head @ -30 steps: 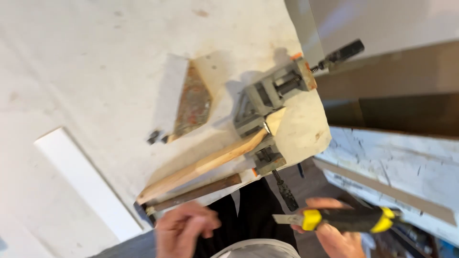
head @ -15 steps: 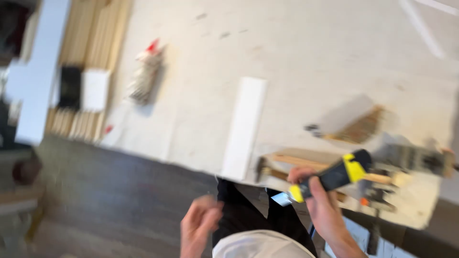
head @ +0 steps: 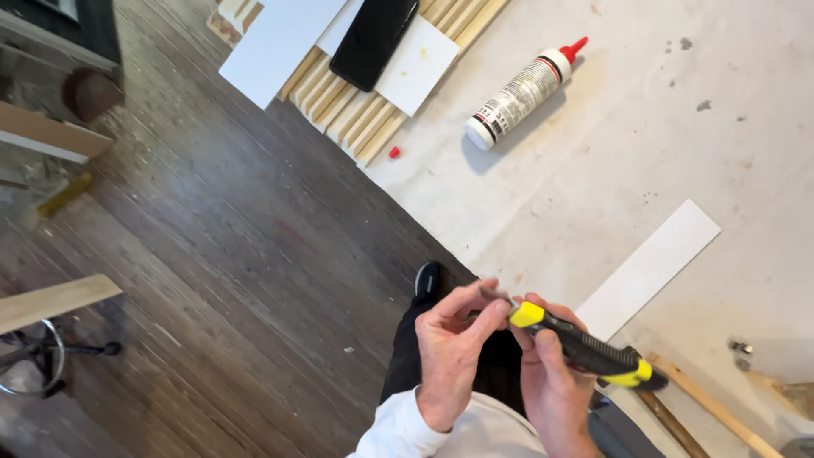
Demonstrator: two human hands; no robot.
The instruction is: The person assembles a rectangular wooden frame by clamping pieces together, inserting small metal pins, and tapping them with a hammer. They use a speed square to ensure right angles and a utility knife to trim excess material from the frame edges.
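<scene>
Gripped in right hand (head: 551,386): black-and-yellow utility knife (head: 585,346), its tip pinched by left hand (head: 454,352) fingers, above lap. Beyond: white-covered workbench (head: 644,136), glue bottle (head: 521,92), white strip (head: 649,267), wood slats (head: 373,114), dark plank floor (head: 220,254).

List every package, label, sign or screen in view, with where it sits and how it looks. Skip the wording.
Glue bottle: lying on its side on the pale worktop, upper middle; white cylinder with a red pointed cap.
Label: wrapped around the glue bottle; white with black print and a red-and-black band near the base.
Phone: lying on white sheets over the wooden strips, top centre; black rectangle with a dark screen.
</scene>
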